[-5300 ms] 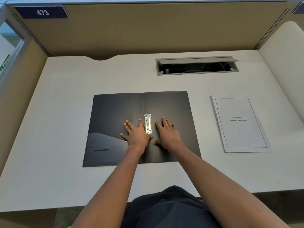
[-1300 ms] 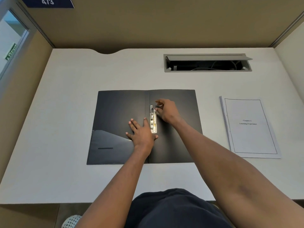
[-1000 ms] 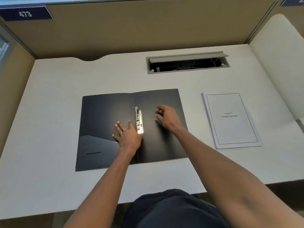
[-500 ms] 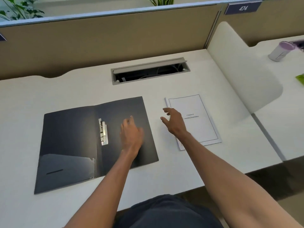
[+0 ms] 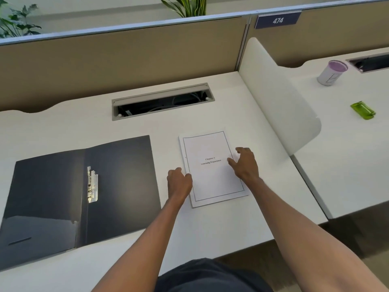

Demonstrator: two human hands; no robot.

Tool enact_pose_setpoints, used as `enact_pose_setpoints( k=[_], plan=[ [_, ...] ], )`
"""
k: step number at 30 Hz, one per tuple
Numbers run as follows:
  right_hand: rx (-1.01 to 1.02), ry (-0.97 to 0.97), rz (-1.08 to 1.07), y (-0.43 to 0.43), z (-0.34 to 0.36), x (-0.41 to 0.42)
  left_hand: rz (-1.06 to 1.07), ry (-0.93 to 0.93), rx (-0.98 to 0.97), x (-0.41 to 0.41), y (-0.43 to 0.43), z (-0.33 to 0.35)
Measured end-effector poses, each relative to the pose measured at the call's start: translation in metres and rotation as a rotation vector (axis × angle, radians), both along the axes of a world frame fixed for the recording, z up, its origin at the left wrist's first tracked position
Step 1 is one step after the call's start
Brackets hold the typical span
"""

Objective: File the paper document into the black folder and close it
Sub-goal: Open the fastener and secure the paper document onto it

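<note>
Stapled white paper document (image 5: 212,178) flat on the white counter (image 5: 221,224), just right of the open black plastic folder (image 5: 63,199) with its silver metal clip (image 5: 92,184). Left hand (image 5: 179,184) at the document's left edge, fingers curled. Right hand (image 5: 245,164) over its right edge, fingers spread, nothing pinched.

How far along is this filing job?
Early on. Done: the folder lies open on the desk with its metal clip exposed. In hand: the left hand is at the left edge of the paper and the right hand at its right edge, fingers spread, but it lies flat, not lifted. Left: move it into the folder, fasten it, close the cover.
</note>
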State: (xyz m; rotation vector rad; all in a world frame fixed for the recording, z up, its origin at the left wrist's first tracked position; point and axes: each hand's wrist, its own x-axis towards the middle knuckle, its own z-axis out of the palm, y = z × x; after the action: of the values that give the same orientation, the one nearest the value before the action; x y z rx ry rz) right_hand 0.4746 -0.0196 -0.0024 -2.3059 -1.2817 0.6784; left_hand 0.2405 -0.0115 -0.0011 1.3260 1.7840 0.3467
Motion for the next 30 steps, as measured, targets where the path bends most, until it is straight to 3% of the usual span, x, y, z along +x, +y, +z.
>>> enact_pose_setpoints(
  k=[17, 22, 30],
  plan=[
    [-0.219, -0.040, 0.041, 0.011, -0.008, -0.001, 0.265, 0.014, -0.066, 0.049, 0.002, -0.002],
    [-0.235, -0.132, 0.050, 0.009, -0.008, -0.009, 0.406, -0.106, -0.166, 0.048, 0.016, -0.006],
    [-0.255, -0.160, 0.039, 0.013, -0.011, -0.015, 0.396, -0.347, -0.230, 0.035, 0.024, -0.013]
  ],
)
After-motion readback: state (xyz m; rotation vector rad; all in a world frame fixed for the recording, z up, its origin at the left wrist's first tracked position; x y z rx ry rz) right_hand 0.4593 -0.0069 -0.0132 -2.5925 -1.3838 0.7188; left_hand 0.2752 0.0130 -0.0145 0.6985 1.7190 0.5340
